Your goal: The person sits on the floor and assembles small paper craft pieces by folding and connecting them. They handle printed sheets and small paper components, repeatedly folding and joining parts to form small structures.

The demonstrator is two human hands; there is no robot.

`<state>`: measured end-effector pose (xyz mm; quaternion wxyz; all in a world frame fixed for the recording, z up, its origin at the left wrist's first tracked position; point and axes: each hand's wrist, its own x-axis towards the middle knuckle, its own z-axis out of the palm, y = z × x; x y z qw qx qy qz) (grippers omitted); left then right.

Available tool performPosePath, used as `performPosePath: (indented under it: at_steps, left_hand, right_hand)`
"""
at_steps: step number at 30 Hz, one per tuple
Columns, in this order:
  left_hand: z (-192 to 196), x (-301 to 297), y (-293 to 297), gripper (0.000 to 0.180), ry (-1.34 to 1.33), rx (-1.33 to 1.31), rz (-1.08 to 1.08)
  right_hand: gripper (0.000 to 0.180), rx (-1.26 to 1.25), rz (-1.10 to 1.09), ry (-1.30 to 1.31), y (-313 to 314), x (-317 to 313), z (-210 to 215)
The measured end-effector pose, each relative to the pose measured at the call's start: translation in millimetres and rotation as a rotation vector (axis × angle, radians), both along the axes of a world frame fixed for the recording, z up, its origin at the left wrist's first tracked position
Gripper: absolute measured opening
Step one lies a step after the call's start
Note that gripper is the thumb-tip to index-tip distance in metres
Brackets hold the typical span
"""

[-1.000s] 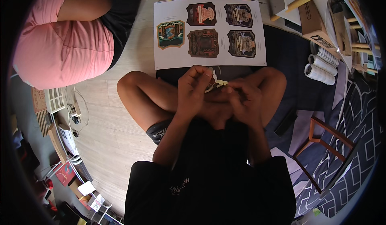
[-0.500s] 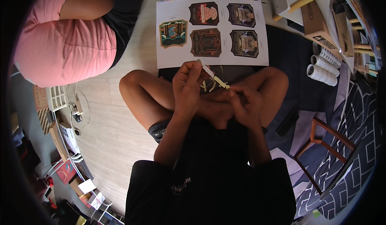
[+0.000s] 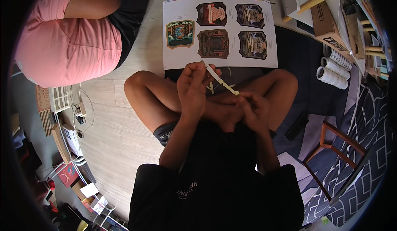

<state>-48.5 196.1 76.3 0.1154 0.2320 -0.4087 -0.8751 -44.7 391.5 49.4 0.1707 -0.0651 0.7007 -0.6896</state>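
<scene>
My left hand [image 3: 191, 84] is closed in a pinch on a narrow white strip [image 3: 213, 72]. From the lower end of the white strip runs a thin pale yellow strip [image 3: 228, 87], curled at its far end. At that curled end my right hand [image 3: 253, 108] has its thumb and forefinger pinched together. Below my hands, between my crossed legs, several loose pale strips [image 3: 210, 89] lie on a dark surface. Just beyond my hands is a large white printed sheet [image 3: 182, 59] bearing several dark, ornate label shapes.
Another person in pink [image 3: 78, 49] sits close at the left. White rolls [image 3: 332, 77], a cardboard box [image 3: 328, 22] and a brown wooden frame [image 3: 341, 152] are at the right. Cables [image 3: 84, 111] and boxes line the left side of the pale floor [image 3: 107, 148].
The right hand has shifted slightly down and right, and the yellow strip now hangs longer, with its curled end lower. The left hand stays nearly in place with the white strip.
</scene>
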Motion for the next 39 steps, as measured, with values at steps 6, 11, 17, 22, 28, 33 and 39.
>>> performPosePath:
  at_steps: [6, 11, 17, 22, 28, 33, 39]
  left_hand:
    - [2, 3, 9, 0.016, 0.051, -0.318, 0.038]
    - [9, 7, 13, 0.011, 0.027, -0.665, 0.033]
    - [9, 8, 26, 0.009, 0.054, -0.792, 0.122]
    - [11, 13, 33, 0.008, 0.037, -0.844, 0.129]
    - [8, 3, 19, 0.019, 0.118, -0.832, -0.101]
    - [19, -4, 1, 0.029, -0.057, -0.324, -0.344]
    - [2, -4, -1, 0.024, -0.205, -0.155, -0.569]
  right_hand:
    - [0.016, 0.188, -0.105, 0.036, -9, -2, 1]
    - [0.030, 0.373, -0.256, 0.551, -29, -5, 27]
    - [0.037, 0.518, -0.338, 0.910, -71, -10, 18]
    - [0.028, 0.511, -0.357, 0.873, -81, -9, 1]
    - [0.021, 0.111, -0.250, 0.311, -77, -3, -13]
    - [0.016, -0.241, 0.035, -0.179, -52, -9, 1]
    - [0.015, -0.275, 0.133, -0.225, -37, -8, -10]
